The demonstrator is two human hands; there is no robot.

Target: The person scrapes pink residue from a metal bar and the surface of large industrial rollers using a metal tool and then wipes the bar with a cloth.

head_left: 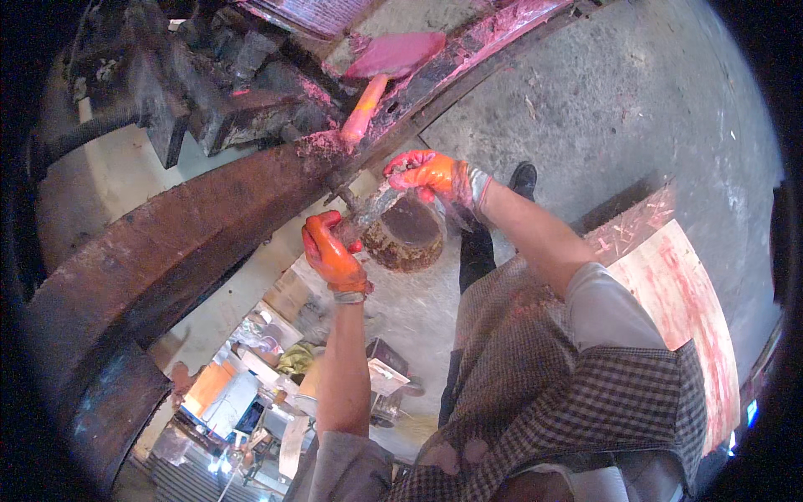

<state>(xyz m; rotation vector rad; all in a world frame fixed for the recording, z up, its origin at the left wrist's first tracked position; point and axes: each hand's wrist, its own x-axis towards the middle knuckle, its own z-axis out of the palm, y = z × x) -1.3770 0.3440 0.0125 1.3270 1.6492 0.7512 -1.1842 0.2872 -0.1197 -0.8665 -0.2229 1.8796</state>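
Under the rusty beam's lower edge, both orange-gloved hands are up at a rusty can. Left hand is closed round a metal tool angled over the can; right hand is clamped on the can's upper rim. Above, a pink-stained brush lies across the frame.
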